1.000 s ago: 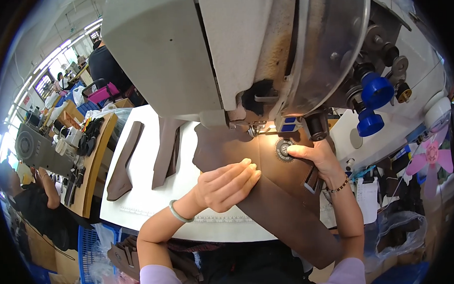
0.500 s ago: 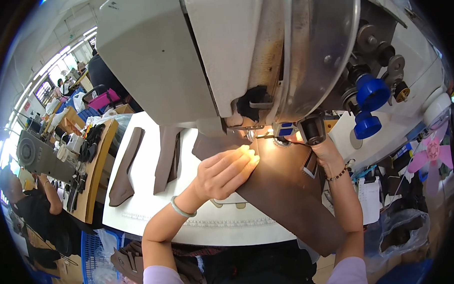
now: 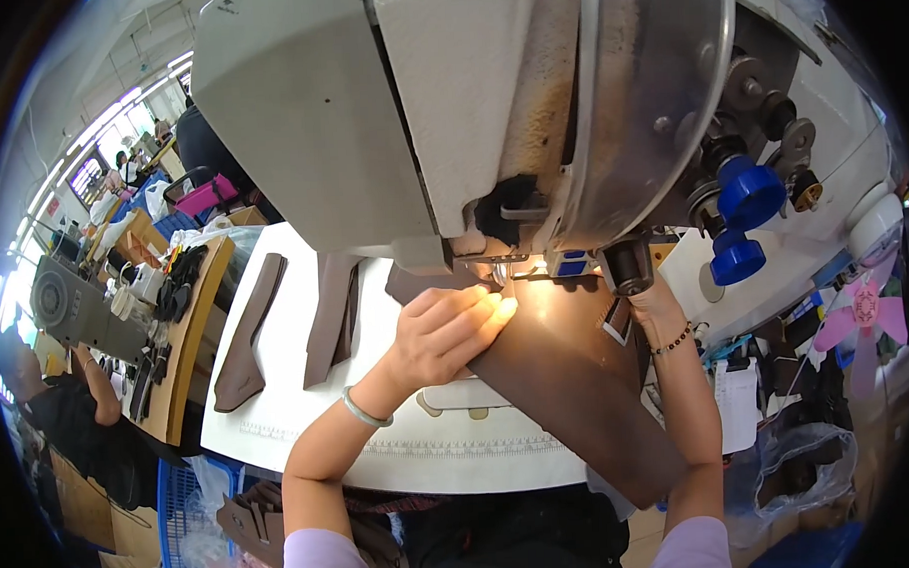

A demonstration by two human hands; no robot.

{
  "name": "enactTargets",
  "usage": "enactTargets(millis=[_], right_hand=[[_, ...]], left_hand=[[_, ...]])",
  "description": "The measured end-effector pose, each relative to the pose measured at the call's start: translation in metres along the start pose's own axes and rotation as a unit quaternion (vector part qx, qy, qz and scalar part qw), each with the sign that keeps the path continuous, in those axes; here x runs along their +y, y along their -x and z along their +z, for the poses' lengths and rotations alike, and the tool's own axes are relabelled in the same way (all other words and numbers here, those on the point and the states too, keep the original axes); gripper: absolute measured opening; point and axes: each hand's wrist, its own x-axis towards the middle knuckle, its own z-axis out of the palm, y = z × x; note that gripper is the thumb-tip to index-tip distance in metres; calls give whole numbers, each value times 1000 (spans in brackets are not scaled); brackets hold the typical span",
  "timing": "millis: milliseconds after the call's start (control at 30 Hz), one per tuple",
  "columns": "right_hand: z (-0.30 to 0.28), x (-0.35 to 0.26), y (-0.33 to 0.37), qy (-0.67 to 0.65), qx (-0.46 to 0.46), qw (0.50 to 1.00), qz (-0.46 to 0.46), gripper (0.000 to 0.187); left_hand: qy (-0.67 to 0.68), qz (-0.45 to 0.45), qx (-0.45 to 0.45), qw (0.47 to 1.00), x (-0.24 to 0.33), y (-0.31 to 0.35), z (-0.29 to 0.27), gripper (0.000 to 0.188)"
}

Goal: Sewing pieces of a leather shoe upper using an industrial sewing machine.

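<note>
Under the lit needle area of a grey sewing machine (image 3: 309, 119) lies a large brown leather-like piece (image 3: 568, 380), its lower end hanging toward me over my right forearm. My left hand (image 3: 446, 334), a pale bangle at its wrist, is closed with bent fingers pressed together on the piece's left edge beside the needle. At the right, my right hand (image 3: 656, 309) reaches to the far side of the same piece. Its fingers are hidden behind a dark cylindrical machine part (image 3: 629, 265). A slot with a light rim (image 3: 616, 321) shows in the piece near that wrist.
Brown cut strips (image 3: 251, 336) lie left on the white table (image 3: 381, 472), which has a ruler scale near its front edge. Blue knobs (image 3: 752, 193) stick out at the right, with a pink fan (image 3: 864, 310) beyond. A blue basket (image 3: 178, 524) stands lower left. Another person sits at the far left.
The brown piece has shifted slightly around the needle, and the round metal part seen beside it before is now covered. My left hand keeps its closed hold. The right fingertips have dropped from sight.
</note>
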Motion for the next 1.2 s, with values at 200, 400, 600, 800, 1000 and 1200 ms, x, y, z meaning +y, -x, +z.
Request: enactTargets(millis=[200, 400, 600, 800, 1000, 1200], right_hand=[[-62, 75, -18, -148, 13, 985, 85, 37], [-66, 86, -19, -88, -102, 991, 0, 34], [-3, -19, -16, -74, -156, 979, 104, 48], [-4, -22, -21, -9, -155, 985, 70, 48], [-7, -19, -23, -14, -185, 980, 76, 67], [-14, 1, -16, -28, -137, 988, 71, 41]], left_hand=[[10, -6, 9, 1000, -1, -3, 3, 29], [-51, 72, 4, 996, 20, -10, 0, 25], [-33, -128, 8, 991, 37, -13, -17, 25], [-36, -153, 25, 987, 38, -27, -20, 28], [-81, -6, -118, 990, 49, -27, -27, 41], [-104, 29, -97, 989, 50, -27, -25, 30]])
